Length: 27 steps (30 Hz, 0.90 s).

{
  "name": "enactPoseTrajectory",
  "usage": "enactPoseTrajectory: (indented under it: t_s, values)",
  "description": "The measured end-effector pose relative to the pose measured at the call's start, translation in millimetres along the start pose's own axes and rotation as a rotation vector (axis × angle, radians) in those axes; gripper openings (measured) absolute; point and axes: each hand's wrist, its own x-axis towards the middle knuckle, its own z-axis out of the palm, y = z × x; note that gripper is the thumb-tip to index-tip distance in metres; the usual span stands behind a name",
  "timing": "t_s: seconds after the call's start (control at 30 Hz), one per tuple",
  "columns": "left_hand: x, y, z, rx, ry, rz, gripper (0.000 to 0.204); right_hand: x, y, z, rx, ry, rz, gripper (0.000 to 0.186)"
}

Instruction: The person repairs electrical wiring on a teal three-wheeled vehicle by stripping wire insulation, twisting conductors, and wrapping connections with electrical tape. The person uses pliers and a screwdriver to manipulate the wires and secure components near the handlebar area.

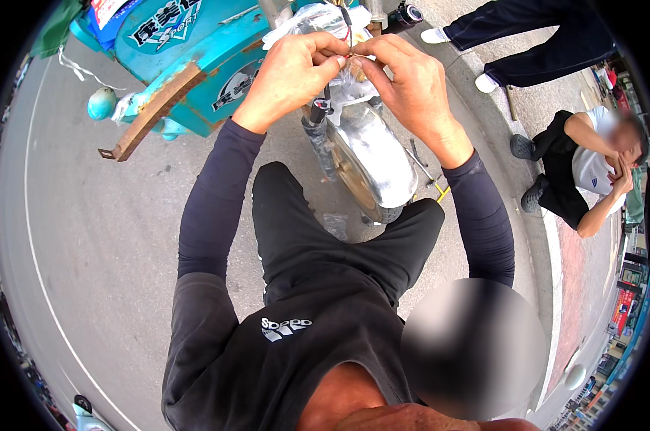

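Black shirt [217, 373] nearest, thin wire [349, 34] held farther off

Black cloth fills the lower middle of the view, with a pale printed mark on the chest. Above it, black trousers [303, 223] cover two bent legs, knees apart, with the lower end of a wheel [391, 215] between them. Dark arm sleeves [217, 190] run up either side to the bare wrists.

At the top, the left grip [293, 72] and right grip [407, 79] meet, each closed in a pinch of thumb and fingers on the thin red and black wire. The part between the fingertips is too small to make out clearly. Crumpled clear plastic [350, 92] lies just behind and below them, and a silver mudguard [382, 154] curves over the wheel underneath.

To the left stands a turquoise vehicle body [170, 57], with a rusty bar [156, 111] along its edge. To the right, beyond the kerb [551, 248], a person in dark trousers and white shoes [548, 43] stands near another in a white top [594, 158], who sits with bent knees and raised hands.
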Motion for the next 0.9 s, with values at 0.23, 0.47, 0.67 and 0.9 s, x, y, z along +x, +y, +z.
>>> enactPoseTrajectory:
  t_s: [0.23, 0.47, 0.67, 0.9]
  values:
    - [0, -11, -2, -0.103, -0.023, -0.024, 0.023, -2, 10, 23, 0.909, -0.055, 0.687, 0.022]
    - [-2, -3, 1, -0.205, -0.057, -0.067, 0.024, -13, -5, 41, 1.124, 0.111, 0.841, 0.024]
    - [-3, -3, 3, -0.286, -0.036, -0.068, 0.023, -9, -23, 48, 1.074, 0.234, 0.9, 0.025]
    - [1, -17, 13, -0.215, 0.021, -0.039, 0.024, -12, -18, 61, 0.902, 0.274, 0.844, 0.025]
